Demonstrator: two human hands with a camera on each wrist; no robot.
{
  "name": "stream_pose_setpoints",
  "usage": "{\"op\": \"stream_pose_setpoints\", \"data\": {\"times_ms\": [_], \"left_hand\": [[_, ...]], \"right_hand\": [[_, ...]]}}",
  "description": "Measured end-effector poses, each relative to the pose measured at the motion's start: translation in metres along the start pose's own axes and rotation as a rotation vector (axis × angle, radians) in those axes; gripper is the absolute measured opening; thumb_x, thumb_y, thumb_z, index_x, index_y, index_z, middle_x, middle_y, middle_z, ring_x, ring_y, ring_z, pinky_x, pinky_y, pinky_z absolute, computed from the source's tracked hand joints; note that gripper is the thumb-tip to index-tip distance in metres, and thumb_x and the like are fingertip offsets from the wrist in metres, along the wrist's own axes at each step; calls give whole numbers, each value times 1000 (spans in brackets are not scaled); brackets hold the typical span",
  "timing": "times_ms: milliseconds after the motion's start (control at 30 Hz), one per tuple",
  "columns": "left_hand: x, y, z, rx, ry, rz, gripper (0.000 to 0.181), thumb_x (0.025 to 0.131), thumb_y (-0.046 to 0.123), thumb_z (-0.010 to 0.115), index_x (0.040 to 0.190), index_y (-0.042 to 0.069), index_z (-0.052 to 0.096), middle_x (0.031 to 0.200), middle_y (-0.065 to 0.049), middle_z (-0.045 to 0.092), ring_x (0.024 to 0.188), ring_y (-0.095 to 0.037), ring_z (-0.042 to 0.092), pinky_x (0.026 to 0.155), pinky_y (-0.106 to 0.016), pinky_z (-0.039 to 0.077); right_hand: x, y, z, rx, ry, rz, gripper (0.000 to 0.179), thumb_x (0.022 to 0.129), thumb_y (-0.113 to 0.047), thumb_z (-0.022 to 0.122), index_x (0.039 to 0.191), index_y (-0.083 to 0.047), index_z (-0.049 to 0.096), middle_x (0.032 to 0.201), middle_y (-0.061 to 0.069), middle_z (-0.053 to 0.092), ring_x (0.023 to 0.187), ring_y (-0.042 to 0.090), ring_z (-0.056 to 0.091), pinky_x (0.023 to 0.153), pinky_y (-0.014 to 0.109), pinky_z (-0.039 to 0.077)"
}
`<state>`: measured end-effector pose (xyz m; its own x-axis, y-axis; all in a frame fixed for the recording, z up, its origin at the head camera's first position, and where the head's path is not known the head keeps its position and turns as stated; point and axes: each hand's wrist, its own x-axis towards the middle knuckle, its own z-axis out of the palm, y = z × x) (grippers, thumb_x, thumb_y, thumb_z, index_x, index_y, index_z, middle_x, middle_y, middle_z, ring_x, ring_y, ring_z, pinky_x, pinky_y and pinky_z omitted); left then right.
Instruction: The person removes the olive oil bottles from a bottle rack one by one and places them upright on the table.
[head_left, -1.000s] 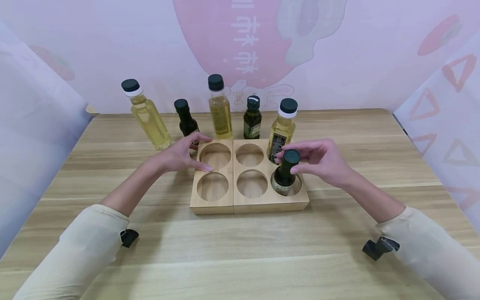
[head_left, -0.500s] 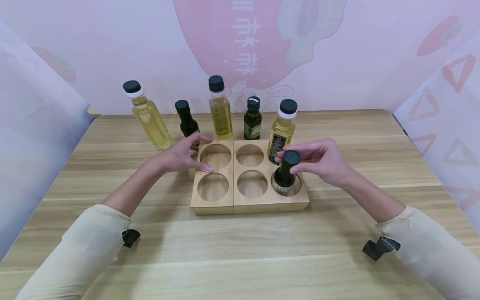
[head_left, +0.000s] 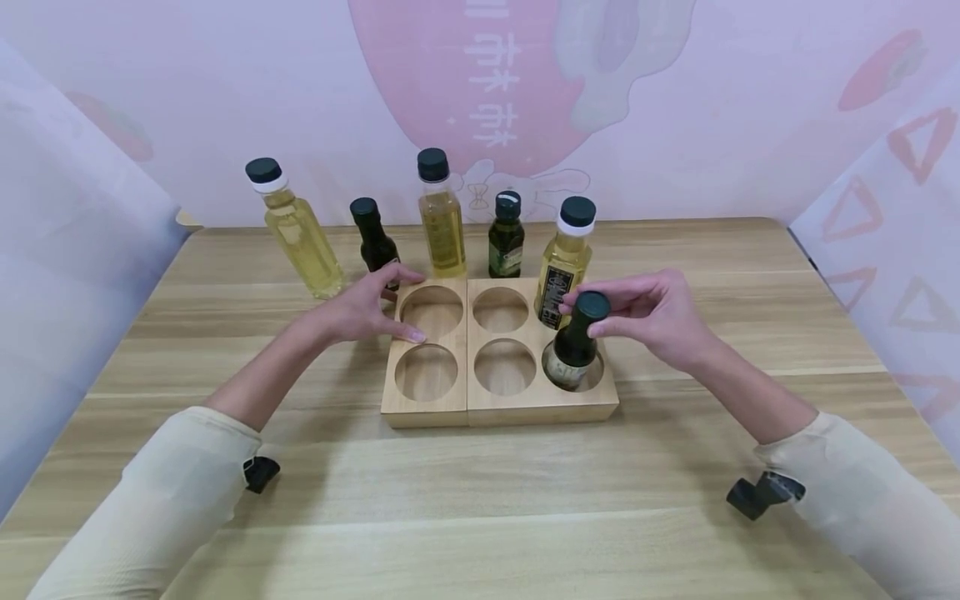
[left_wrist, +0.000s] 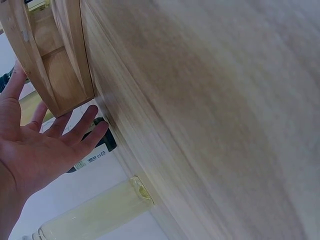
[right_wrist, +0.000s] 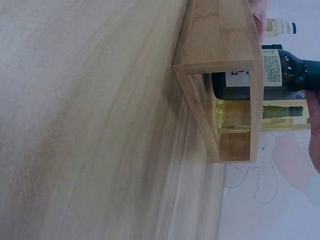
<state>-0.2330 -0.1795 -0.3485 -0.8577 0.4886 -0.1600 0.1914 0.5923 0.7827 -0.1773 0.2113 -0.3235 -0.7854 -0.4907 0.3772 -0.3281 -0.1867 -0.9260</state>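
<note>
In the head view my right hand [head_left: 656, 317] pinches the neck of a small dark glass bottle [head_left: 573, 346] between thumb and fingers. The bottle's lower part is in the front right hole of a wooden bottle rack [head_left: 540, 407]. The right wrist view shows its base inside the rack; whether it touches the floor I cannot tell. An oil bottle [head_left: 561, 271] with a black label stands in the hole behind. My left hand [head_left: 360, 308] rests at the rack's left back corner, thumb on top, other fingers extended at the end and back in the left wrist view.
Behind the rack stand a tall oil bottle [head_left: 442, 225], a small green bottle [head_left: 506, 242] and a dark bottle [head_left: 373, 237]. Another tall oil bottle [head_left: 300, 242] stands further left. A printed backdrop [head_left: 712, 150] rises along the table's [head_left: 480, 500] back edge.
My right hand has shifted slightly right and up, carrying the neck of the dark bottle with it. More of the bottle's label now shows. My left hand stays on the rack.
</note>
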Motion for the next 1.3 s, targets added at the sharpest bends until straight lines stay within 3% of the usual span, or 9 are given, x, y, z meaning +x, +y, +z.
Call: {"op": "stream_pose_setpoints", "data": {"times_ms": [100, 333, 567, 900, 1300], "left_hand": [[-1, 2, -1, 1, -6, -6, 80, 85, 13, 88, 149, 0, 41, 161, -24, 34, 139, -56, 37, 113, -65, 40], [-2, 5, -1, 7, -13, -5, 80, 86, 13, 87, 149, 1, 40, 161, -23, 34, 140, -56, 37, 114, -64, 39], [-1, 3, -1, 12, -12, 7, 78, 86, 12, 86, 148, 0, 41, 160, -24, 34, 139, -56, 38, 114, -65, 39], [-1, 2, 0, 7, -10, 8, 77, 86, 11, 86, 148, 0, 41, 160, -23, 34, 138, -56, 39, 113, -64, 41], [0, 3, 0, 10, -16, 0, 77, 87, 13, 86, 148, 0, 42, 162, -22, 33, 140, -56, 37, 115, -65, 38]], "right_hand": [[1, -3, 0, 29, 14, -4, 40, 80, 15, 80, 119, 17, 68, 109, 16, 77, 105, 26, 76, 88, 38, 61], [1, -8, -1, 78, 45, -30, 38, 80, 16, 79, 116, 5, 76, 108, 16, 78, 103, 25, 76, 89, 36, 61], [2, -12, -2, 102, 46, -46, 36, 82, 17, 78, 115, 5, 76, 108, 17, 78, 103, 26, 76, 91, 36, 61], [6, -17, 1, 185, 45, -92, 34, 83, 4, 82, 117, 2, 76, 110, 15, 78, 104, 26, 76, 96, 38, 58], [9, -19, -4, 162, 48, -120, 31, 86, 4, 81, 115, -4, 78, 108, 13, 78, 101, 24, 77, 94, 36, 60]]}}
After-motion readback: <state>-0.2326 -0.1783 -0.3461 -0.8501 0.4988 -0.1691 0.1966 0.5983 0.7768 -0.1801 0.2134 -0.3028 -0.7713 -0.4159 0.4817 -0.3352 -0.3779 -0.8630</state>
